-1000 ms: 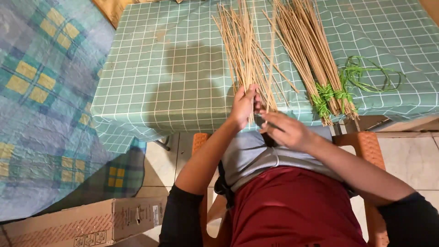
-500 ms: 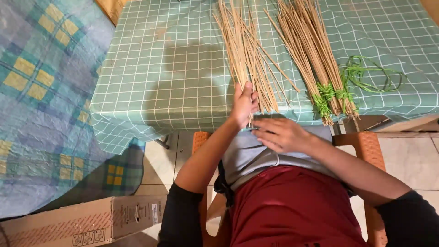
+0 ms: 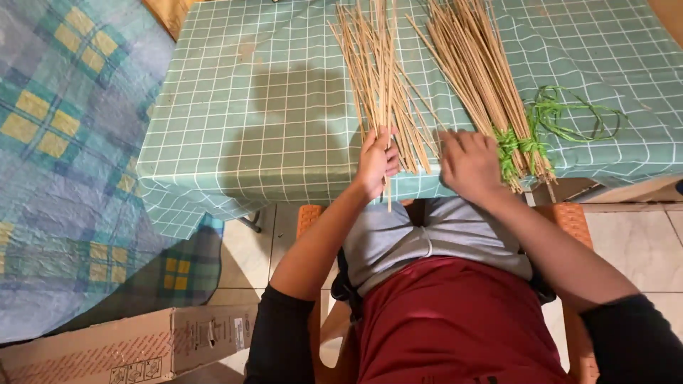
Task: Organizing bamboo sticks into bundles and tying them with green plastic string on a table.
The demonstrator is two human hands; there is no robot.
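Gripping loose sticks point(image 3: 377, 85), left hand point(image 3: 375, 162); right hand point(image 3: 467, 162) flat beside.

Single head-worn camera looks steeply down, close over the tabletop point(image 3: 270, 107) edge; wearer's lap fills the lower frame centre.

The person wears a grey T-shirt that wrinkles across the belly, and below it dark red shorts or trousers with a smooth, slightly shiny cloth. Black sleeves cover both upper arms and end near the elbows, leaving the forearms bare down to the hands: the left hand point(image 3: 376, 162) and the right hand point(image 3: 469, 165) carry no gloves, and no rings or watch that can be made out. A dark strap or band shows at the waist on the left side, just where the grey shirt meets the red cloth.
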